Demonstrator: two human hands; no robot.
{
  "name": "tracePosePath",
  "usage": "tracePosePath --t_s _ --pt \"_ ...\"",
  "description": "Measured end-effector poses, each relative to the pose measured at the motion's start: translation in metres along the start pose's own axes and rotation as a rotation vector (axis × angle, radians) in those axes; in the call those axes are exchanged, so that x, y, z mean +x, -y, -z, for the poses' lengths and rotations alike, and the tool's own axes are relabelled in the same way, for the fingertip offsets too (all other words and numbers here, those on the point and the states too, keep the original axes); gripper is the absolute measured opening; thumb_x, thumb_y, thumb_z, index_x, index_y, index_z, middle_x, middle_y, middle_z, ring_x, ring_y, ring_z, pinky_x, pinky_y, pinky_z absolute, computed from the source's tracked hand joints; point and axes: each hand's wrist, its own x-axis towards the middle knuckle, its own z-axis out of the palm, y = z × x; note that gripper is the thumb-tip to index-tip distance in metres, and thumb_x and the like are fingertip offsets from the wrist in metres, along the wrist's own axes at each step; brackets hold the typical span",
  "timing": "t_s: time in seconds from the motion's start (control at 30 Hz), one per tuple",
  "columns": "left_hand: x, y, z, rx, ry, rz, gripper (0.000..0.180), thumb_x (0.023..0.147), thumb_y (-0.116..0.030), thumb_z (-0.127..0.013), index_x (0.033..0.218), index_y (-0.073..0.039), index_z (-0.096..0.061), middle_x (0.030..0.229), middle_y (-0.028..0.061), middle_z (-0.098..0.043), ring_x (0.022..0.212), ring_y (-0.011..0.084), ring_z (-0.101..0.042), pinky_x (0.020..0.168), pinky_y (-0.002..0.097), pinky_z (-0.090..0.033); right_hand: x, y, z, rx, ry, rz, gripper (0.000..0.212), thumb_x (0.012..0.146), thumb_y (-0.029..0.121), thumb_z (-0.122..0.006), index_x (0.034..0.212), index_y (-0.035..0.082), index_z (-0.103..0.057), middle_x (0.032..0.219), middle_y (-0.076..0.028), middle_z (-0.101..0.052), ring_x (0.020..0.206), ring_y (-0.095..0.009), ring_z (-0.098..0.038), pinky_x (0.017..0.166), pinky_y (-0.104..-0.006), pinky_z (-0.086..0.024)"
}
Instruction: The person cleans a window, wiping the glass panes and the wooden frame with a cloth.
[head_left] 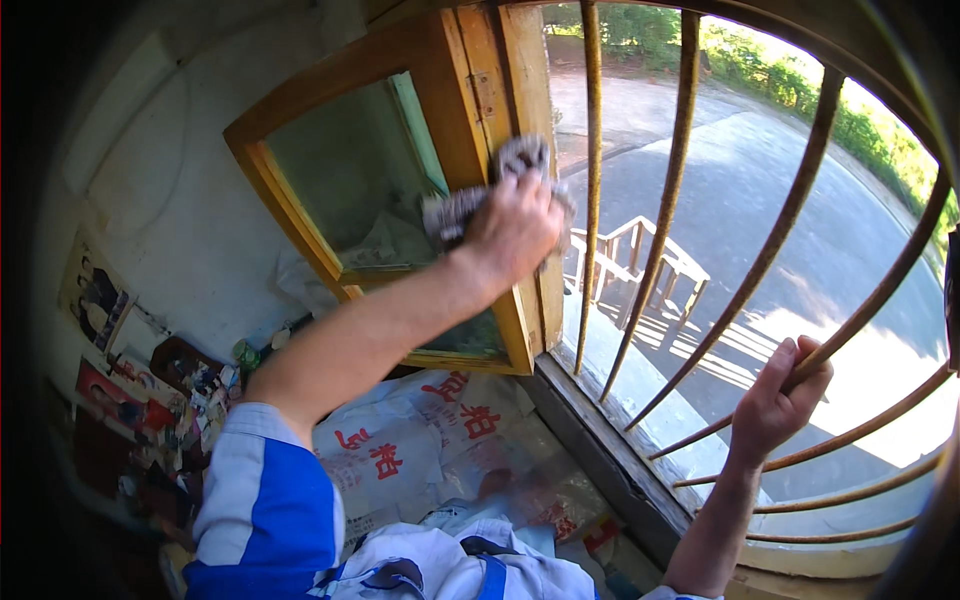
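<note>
My left hand (pixel 512 232) is closed on a bunched grey-and-white patterned cloth (pixel 522 155), which lies against the upright wooden window frame (pixel 540 110) near the hinge side. Some of the cloth hangs out on both sides of the fingers, and its edges are blurred. Beside it, a yellow-brown wooden casement (pixel 330 240) with a glass pane stands swung inward. Off to the right, my right hand (pixel 785 395) is wrapped round one of the rusty metal window bars (pixel 860 315). The palm side of the left hand is hidden.
White plastic sheeting (pixel 400 430) with red print covers the surface below the window. A weathered sill (pixel 620 460) runs under the bars. At the left, small clutter (pixel 205 390) and pictures (pixel 92 298) line the wall. Outside are a pale railing (pixel 650 260) and paved ground (pixel 740 200).
</note>
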Motion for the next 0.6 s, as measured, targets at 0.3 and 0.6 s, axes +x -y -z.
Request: tracePosePath --t_s 0.3,0.6 --pt "-0.132 -0.140 -0.031 -0.948 0.255 0.287 0.034 0.070 -0.008 -0.067 0.103 -0.004 -0.068 0.101 0.0169 -0.067 0.102 0.0347 -0.060 0.086 0.0427 -0.052 0.001 0.004 -0.004 -0.045 -0.021 -0.054 0.012 0.097 0.009 -0.060 0.107 0.002 -0.056 0.075 0.003 -0.047 0.064 -0.005 -0.044 0.058 -0.0199 -0.039" --pt "-0.223 -0.159 0.017 -2.001 0.306 1.342 0.038 0.086 -0.006 -0.072 0.122 0.001 -0.062 0.110 0.0074 -0.070 0.100 0.0144 -0.065 0.090 0.0302 -0.052 -0.106 0.057 0.022 -0.292 0.215 0.195 0.062 0.087 0.016 -0.065 0.141 0.001 -0.041 0.147 -0.029 -0.036 0.137 -0.044 -0.038 0.110 -0.0586 -0.034"
